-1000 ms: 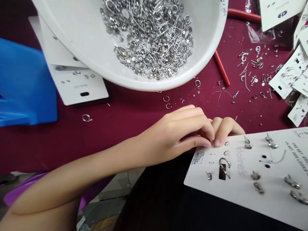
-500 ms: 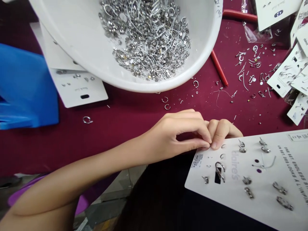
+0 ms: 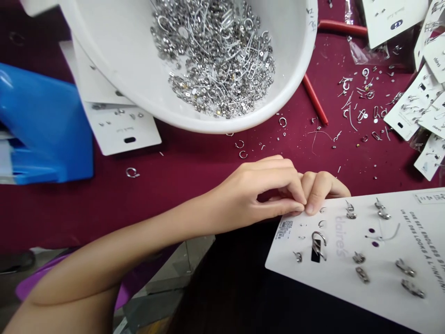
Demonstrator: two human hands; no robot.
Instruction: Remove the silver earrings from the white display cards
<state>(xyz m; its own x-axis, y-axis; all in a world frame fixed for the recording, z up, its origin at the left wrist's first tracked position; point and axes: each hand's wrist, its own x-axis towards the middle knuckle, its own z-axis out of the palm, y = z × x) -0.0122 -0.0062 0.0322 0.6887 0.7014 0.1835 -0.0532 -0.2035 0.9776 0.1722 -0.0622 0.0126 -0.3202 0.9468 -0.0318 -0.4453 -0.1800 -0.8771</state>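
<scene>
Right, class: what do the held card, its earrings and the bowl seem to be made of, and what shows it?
Held card: probably stiff paperboard, matt white; it has print and cut holes.
Earrings: likely metal, silver-toned and polished, judging by their bright highlights; plated plastic is possible.
Bowl: probably plastic, smooth white, with soft sheen on its rounded rim.

By the near edge of the worktop [image 3: 194,167], which is covered in smooth, matt maroon sheeting, glossy silver-toned metal earrings [image 3: 406,267] are borne by an earring card [image 3: 380,255] of smooth white paperboard. Farther in from that edge, shiny metal pieces [image 3: 222,60] are held in a smooth white plastic basin [image 3: 222,125], flanked by softly glossy red plastic handles [image 3: 342,28], a crinkled clear film bag [image 3: 359,54] and a slightly shiny blue plastic object [image 3: 52,134].
</scene>
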